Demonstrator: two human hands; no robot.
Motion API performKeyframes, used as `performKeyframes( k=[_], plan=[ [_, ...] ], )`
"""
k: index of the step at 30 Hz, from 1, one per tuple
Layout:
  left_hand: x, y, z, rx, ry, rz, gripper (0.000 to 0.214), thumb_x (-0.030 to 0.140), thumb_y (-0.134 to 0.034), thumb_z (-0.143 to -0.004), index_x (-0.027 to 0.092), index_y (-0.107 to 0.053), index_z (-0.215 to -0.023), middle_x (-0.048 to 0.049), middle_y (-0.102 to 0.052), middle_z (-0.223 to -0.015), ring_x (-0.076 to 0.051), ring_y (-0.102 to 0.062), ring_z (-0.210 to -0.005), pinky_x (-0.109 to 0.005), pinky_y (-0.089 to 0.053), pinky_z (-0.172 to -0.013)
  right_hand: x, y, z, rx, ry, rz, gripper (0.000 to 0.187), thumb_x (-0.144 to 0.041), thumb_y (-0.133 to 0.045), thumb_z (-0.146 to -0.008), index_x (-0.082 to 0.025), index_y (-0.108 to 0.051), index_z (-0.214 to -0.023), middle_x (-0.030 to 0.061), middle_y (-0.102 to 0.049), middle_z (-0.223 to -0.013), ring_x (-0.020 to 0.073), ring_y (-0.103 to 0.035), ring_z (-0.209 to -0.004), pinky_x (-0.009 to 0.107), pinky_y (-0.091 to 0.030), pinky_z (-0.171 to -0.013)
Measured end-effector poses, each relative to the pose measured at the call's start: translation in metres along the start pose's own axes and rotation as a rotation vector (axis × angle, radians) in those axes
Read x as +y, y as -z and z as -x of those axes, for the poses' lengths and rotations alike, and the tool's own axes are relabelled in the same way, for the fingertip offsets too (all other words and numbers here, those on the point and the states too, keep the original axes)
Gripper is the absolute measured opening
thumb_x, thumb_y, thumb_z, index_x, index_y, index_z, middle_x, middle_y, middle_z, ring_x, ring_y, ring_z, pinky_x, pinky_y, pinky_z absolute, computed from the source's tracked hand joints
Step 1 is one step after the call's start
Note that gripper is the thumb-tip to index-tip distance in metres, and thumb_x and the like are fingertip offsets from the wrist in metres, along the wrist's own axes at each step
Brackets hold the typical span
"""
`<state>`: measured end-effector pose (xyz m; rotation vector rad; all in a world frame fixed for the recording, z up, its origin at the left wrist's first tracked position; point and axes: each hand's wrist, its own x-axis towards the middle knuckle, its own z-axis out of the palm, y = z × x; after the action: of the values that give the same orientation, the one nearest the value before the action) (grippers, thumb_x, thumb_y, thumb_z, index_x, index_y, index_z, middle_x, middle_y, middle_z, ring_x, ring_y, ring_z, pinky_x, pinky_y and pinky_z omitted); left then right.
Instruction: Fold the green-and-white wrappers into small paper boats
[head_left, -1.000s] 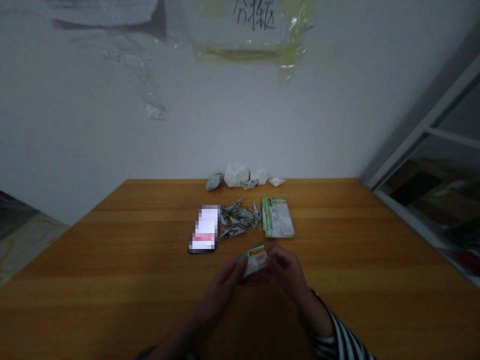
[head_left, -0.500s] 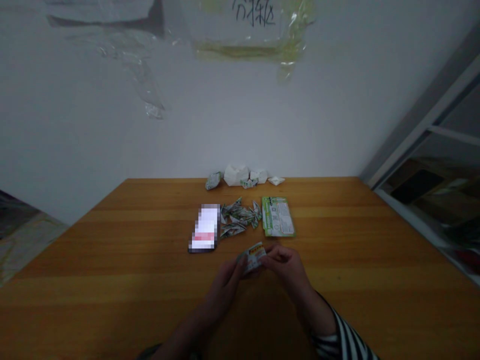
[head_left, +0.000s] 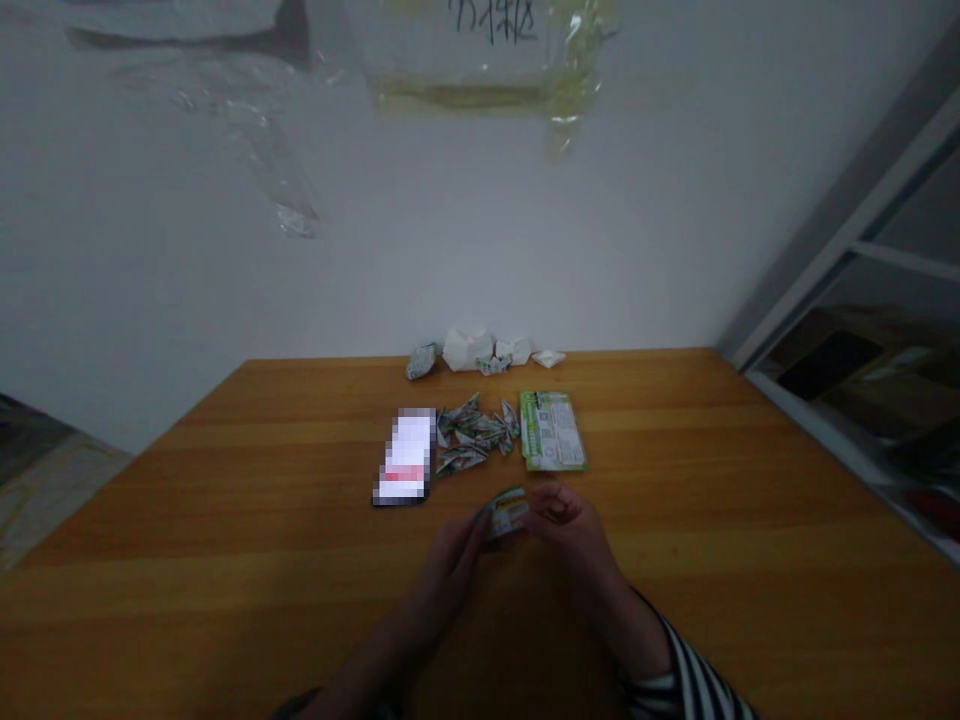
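In the head view, low and centre, the left hand (head_left: 450,555) and right hand (head_left: 568,527) meet just above a wooden counter (head_left: 225,520) and share a small folded paper (head_left: 508,513), printed in green, white and orange. The left fingers (head_left: 472,526) are pinched on its nine o'clock edge and the right fingers (head_left: 541,510) are curled closed on its three o'clock edge, so the paper sits between the two hands, held off the wood. A striped sleeve (head_left: 690,680) covers the right forearm at five o'clock. From the paper, a phone (head_left: 405,456) with a lit screen lies at eleven o'clock, a heap of folded paper shapes (head_left: 474,438) at twelve, and a flat green printed sheet (head_left: 553,444) at one. Further out at twelve, against the wall, sits a row of white paper figures (head_left: 480,350). A clear plastic bag (head_left: 480,60) hangs on the wall above, and a grey metal frame (head_left: 847,235) rises at two o'clock.
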<state>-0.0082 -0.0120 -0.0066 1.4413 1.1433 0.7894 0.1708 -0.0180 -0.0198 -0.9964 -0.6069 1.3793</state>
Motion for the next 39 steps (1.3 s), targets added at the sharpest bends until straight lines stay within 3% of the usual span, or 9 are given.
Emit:
performKeyframes(
  k=[5,12,18,23,25,29,32,39],
  plan=[
    [0.006,0.001,-0.002,-0.037,0.033,0.023,0.041,0.048,-0.045,-0.092,0.019,-0.070,-0.106,-0.0050,-0.075,-0.103,-0.025,-0.068,-0.094,-0.037,-0.051,-0.092,-0.006,-0.003,0.005,0.023,0.105,0.116,0.030,-0.026,-0.086,-0.054,-0.019,-0.065,-0.074,0.0002,-0.073,-0.067,0.0162,-0.067,-0.061,0.026,-0.052,-0.061],
    [0.005,0.003,-0.003,-0.012,0.079,0.155,0.043,0.050,-0.046,-0.091,0.015,-0.067,-0.107,-0.0077,-0.074,-0.108,-0.028,-0.065,-0.103,-0.037,-0.053,-0.088,-0.008,-0.004,0.008,0.013,0.319,0.429,0.007,-0.022,-0.076,-0.066,-0.019,-0.070,-0.064,0.0051,-0.071,-0.079,0.0196,-0.065,-0.074,0.028,-0.051,-0.067],
    [0.010,-0.002,-0.001,0.016,0.062,0.104,0.043,0.051,-0.048,-0.089,0.015,-0.071,-0.095,-0.0070,-0.076,-0.097,-0.027,-0.067,-0.094,-0.035,-0.052,-0.085,-0.008,-0.005,0.008,0.068,0.406,0.589,0.012,-0.012,-0.066,-0.068,-0.020,-0.066,-0.059,0.0016,-0.064,-0.069,0.0179,-0.059,-0.070,0.026,-0.047,-0.066],
    [0.011,-0.002,0.001,0.100,0.005,-0.018,0.040,0.049,-0.049,-0.089,0.017,-0.073,-0.093,-0.0052,-0.076,-0.095,-0.025,-0.066,-0.089,-0.032,-0.050,-0.083,-0.007,-0.005,0.006,0.017,0.308,0.499,0.012,-0.022,-0.072,-0.068,-0.019,-0.066,-0.059,0.0046,-0.068,-0.076,0.0190,-0.063,-0.072,0.028,-0.051,-0.066],
    [0.012,-0.001,0.000,0.084,-0.027,-0.059,0.039,0.048,-0.048,-0.090,0.018,-0.073,-0.093,-0.0046,-0.076,-0.092,-0.025,-0.066,-0.088,-0.032,-0.049,-0.084,-0.006,-0.005,0.005,-0.024,0.204,0.360,0.016,-0.030,-0.077,-0.066,-0.018,-0.067,-0.062,0.0058,-0.072,-0.078,0.0198,-0.066,-0.070,0.030,-0.053,-0.066],
    [0.016,0.001,-0.001,0.001,-0.075,-0.089,0.039,0.046,-0.045,-0.092,0.019,-0.072,-0.094,-0.0037,-0.075,-0.087,-0.023,-0.066,-0.080,-0.030,-0.050,-0.077,-0.006,-0.007,0.004,-0.045,0.056,0.164,0.036,-0.038,-0.084,-0.058,-0.018,-0.071,-0.084,0.0042,-0.076,-0.072,0.0206,-0.070,-0.064,0.032,-0.056,-0.064],
    [0.019,0.001,0.000,-0.022,-0.082,-0.086,0.039,0.047,-0.046,-0.092,0.019,-0.073,-0.091,-0.0033,-0.075,-0.082,-0.023,-0.066,-0.074,-0.030,-0.050,-0.072,-0.004,-0.006,0.004,-0.023,0.030,0.142,0.042,-0.039,-0.085,-0.057,-0.017,-0.072,-0.091,0.0058,-0.078,-0.073,0.0219,-0.072,-0.064,0.033,-0.056,-0.063],
    [0.021,-0.001,0.001,-0.005,-0.125,-0.040,0.034,0.041,-0.049,-0.090,0.023,-0.072,-0.108,-0.0032,-0.076,-0.101,-0.026,-0.067,-0.089,-0.035,-0.050,-0.087,0.000,0.000,0.001,-0.014,0.015,0.151,0.038,-0.036,-0.088,-0.053,-0.018,-0.075,-0.083,0.0058,-0.078,-0.074,0.0211,-0.072,-0.063,0.031,-0.057,-0.062]
  ],
)
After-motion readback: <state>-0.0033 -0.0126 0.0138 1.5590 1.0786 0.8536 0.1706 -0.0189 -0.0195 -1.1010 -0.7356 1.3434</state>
